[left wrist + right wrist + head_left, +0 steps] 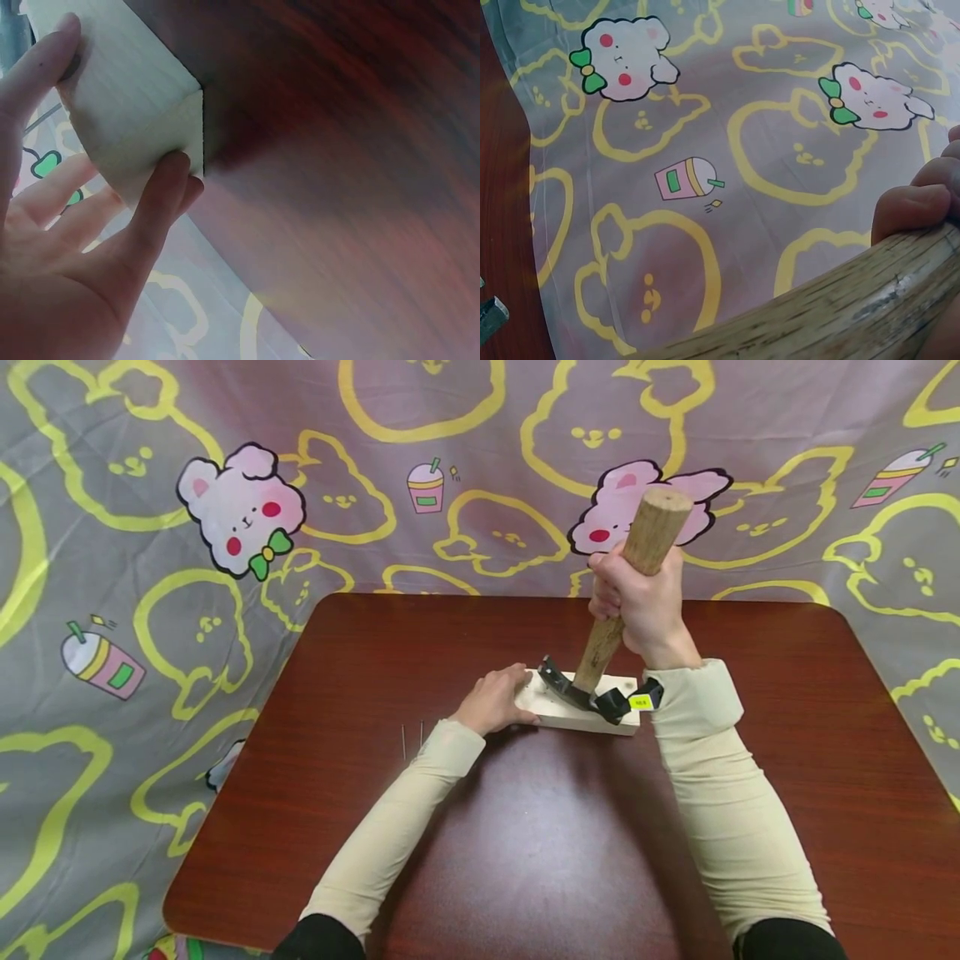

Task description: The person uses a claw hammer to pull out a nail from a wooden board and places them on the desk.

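A pale wooden block [585, 721] lies on the table, and my left hand [491, 700] grips its left end, thumb along the near side and fingers at the far side. The left wrist view shows that hand [82, 247] around the end of the block [135, 82]. Above it, my right hand [648, 597] is wrapped round the thick wooden handle [656, 531] of a claw hammer. The hammer's black head [566, 685] overlaps the block's top, hiding part of it. In the right wrist view, curled fingers [915, 210] lie over the handle [855, 300].
Two thin nails [403, 742] lie on the table left of the block, beside the left forearm. The reddish-brown table [525, 860] has rounded corners. A cartoon-printed cloth [480, 460] hangs behind the table and along its sides.
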`<state>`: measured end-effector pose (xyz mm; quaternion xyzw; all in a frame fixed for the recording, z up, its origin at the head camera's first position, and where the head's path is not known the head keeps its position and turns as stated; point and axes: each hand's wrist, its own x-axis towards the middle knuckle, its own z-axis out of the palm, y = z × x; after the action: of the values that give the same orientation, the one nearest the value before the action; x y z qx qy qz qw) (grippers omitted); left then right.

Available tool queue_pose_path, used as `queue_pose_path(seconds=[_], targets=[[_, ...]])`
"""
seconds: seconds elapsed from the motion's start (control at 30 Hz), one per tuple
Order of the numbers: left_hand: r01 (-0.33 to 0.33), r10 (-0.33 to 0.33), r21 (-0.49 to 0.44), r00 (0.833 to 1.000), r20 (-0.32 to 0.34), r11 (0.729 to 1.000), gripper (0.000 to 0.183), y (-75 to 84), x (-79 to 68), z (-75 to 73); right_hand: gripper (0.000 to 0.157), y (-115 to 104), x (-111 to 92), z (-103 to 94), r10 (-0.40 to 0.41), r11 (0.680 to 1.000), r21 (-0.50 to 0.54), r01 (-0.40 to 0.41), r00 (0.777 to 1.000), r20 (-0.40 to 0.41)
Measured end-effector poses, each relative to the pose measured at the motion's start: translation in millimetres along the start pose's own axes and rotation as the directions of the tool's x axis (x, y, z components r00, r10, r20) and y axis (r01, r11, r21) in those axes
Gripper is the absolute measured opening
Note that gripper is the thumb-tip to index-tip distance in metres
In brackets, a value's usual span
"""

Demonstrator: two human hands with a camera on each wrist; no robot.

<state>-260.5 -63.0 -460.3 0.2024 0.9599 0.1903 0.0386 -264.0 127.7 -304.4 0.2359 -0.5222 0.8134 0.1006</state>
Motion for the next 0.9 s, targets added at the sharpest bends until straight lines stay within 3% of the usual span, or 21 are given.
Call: queue_pose_path(seconds=[0.7,0.9], targets=[[-0.044,0.041,0.086,0.999,0.036,0.995,0.078,3.4,3.4,-0.5,0.024,-0.4,0.1,-3.6,-0.006,1.0,0.018,0.006,1.0,-0.008],[-0.076,0.072,0.121,0.997,0.037,0.99,0.077,2.4,4.4,-1.2,0.028,-9.3,-3.1,-21.9,-0.085,0.986,0.142,0.092,0.995,-0.052]])
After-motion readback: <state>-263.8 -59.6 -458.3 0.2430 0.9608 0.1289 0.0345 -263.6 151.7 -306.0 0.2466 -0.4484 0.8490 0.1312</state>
